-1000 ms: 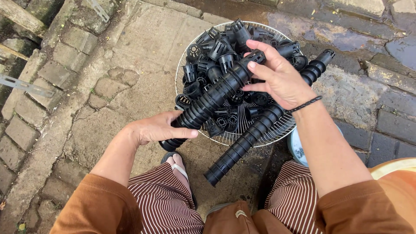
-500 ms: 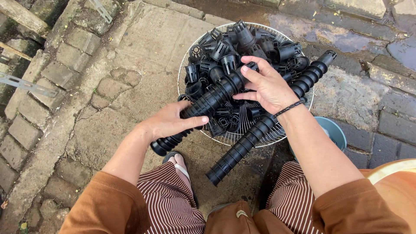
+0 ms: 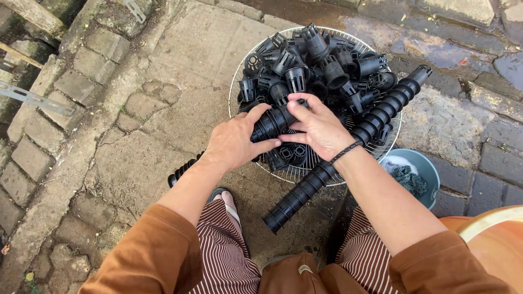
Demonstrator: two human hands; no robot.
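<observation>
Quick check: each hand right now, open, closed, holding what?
Left hand: closed around stacked black net pots.
Right hand: fingers gripping the same stack.

Left hand (image 3: 235, 142) curled in grip, right hand (image 3: 316, 126) fingers pinching beside it, forearms converging, both wrists bent down.
</observation>
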